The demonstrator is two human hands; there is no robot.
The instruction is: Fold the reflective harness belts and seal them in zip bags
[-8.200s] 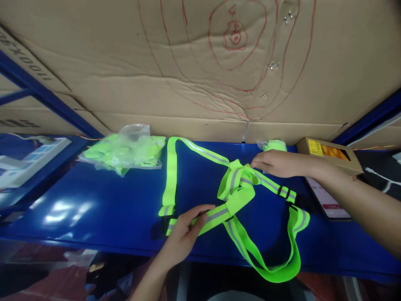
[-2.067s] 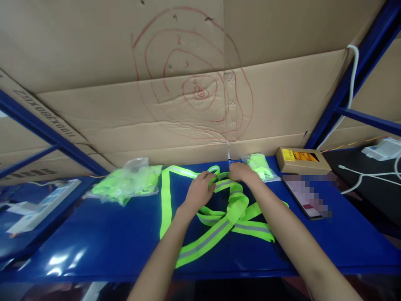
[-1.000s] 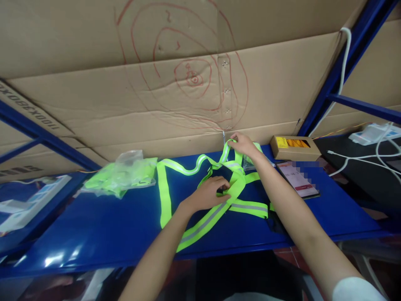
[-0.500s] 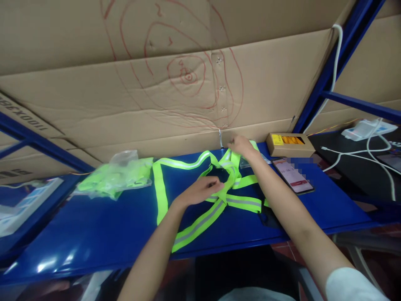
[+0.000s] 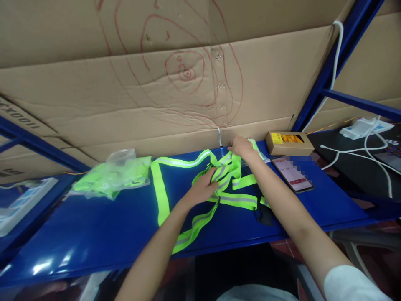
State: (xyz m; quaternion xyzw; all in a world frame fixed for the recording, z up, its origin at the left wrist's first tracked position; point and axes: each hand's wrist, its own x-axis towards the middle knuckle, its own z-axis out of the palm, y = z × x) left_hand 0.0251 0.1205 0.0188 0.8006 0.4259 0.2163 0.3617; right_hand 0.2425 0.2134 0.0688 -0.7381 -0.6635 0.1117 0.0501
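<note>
A neon-yellow reflective strap harness (image 5: 238,200) with grey stripes lies spread on the blue table (image 5: 109,234). My left hand (image 5: 203,187) is closed on its bunched straps near the middle. Farther back, my right hand (image 5: 242,147) has its fingers curled down over the far end of the straps; the fingertips are partly hidden, but they appear to pinch the strap. A long loop of strap reaches to the left, and one strap runs toward the table's front edge. Beside my right forearm lies a black piece (image 5: 265,215), partly covered.
On the left sits a clear plastic bag (image 5: 117,175) with neon-yellow material in it. To the right are a phone (image 5: 293,174), a small cardboard box (image 5: 290,144) and white cables (image 5: 354,150). A cardboard wall (image 5: 150,96) with red rings stands behind, between blue frame posts.
My left hand has closed on the middle straps, gathering them and lifting the front strap into a twist. My right hand has barely moved at the far end.
</note>
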